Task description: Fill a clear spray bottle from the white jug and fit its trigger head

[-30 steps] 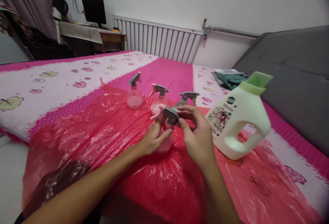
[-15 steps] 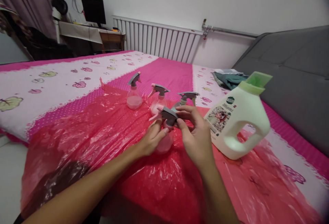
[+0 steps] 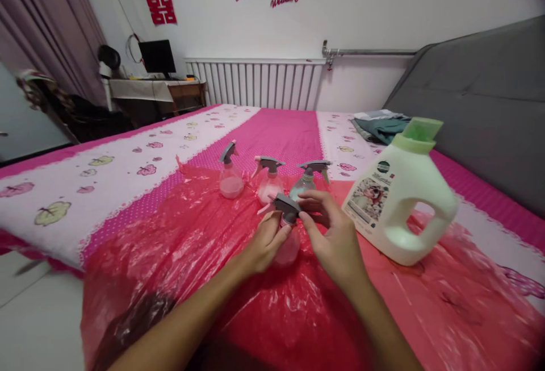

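A small pink spray bottle (image 3: 288,250) stands on the red plastic sheet (image 3: 187,234) near the front edge of the bed, and both hands are closed on it. The left hand (image 3: 266,241) curls around its round body from the left, fingers up against the neck. The right hand (image 3: 336,240) pinches the grey trigger head (image 3: 284,204) from the right between thumb and fingertips. The trigger's pink nozzle points left, away from the right hand. Just behind, three more spray bottles stand in a loose row on the same sheet: a left bottle (image 3: 230,175), a middle bottle (image 3: 269,178) and a right bottle (image 3: 308,176) with a paler, greenish body, all apart from the hands. To the right, near the right hand but not touching it, a big white detergent jug (image 3: 400,203) with a green cap stands on the sheet, tipped a little to the left and its handle facing the camera. The sheet covers the near part of a pink-and-white leaf-print bedspread (image 3: 97,166). Further back lies a pile of folded clothes (image 3: 378,124) beside the grey headboard (image 3: 489,92) — and against the far wall are a white radiator (image 3: 255,84) and a desk with a dark monitor (image 3: 156,57).
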Motion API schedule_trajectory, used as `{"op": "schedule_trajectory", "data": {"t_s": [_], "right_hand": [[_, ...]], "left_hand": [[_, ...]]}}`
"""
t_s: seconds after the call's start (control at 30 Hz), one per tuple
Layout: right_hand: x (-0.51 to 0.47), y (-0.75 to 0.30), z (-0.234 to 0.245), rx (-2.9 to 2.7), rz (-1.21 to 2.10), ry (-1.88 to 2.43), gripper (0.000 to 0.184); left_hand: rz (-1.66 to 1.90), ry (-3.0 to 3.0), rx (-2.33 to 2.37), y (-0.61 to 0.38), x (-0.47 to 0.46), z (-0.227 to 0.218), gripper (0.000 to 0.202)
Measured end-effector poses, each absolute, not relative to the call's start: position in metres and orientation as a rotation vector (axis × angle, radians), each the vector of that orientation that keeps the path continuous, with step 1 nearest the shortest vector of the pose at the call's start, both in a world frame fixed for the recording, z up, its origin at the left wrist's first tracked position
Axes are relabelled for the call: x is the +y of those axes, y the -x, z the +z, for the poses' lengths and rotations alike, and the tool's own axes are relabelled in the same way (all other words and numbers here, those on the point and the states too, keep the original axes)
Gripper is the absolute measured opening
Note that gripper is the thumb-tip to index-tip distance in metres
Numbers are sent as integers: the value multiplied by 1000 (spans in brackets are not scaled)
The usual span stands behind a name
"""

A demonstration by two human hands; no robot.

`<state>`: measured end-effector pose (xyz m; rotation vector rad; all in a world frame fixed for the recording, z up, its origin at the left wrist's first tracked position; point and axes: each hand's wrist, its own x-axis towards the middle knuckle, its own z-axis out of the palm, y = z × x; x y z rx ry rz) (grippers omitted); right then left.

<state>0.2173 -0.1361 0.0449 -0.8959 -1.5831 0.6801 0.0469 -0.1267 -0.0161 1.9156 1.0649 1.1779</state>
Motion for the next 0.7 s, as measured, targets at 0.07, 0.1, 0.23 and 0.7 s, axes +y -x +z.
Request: {"op": "schedule_trajectory", "data": {"t_s": [0.07, 0.1, 0.23, 0.7], "right_hand": [[-137, -217, 39, -1549, 663, 916, 26], [-138, -218, 35, -1516, 661, 941, 32], [-143, -218, 13, -1451, 824, 1015, 47], [-142, -195, -10, -1256, 1088, 855, 44]], "left_hand": [[1186, -1943, 1075, -45, -127, -19, 42], [1181, -1954, 1078, -45, -127, -20, 42], [1126, -1955, 1129, -44, -129, -17, 46], [828, -1991, 1292, -20, -124, 8, 47]]}}
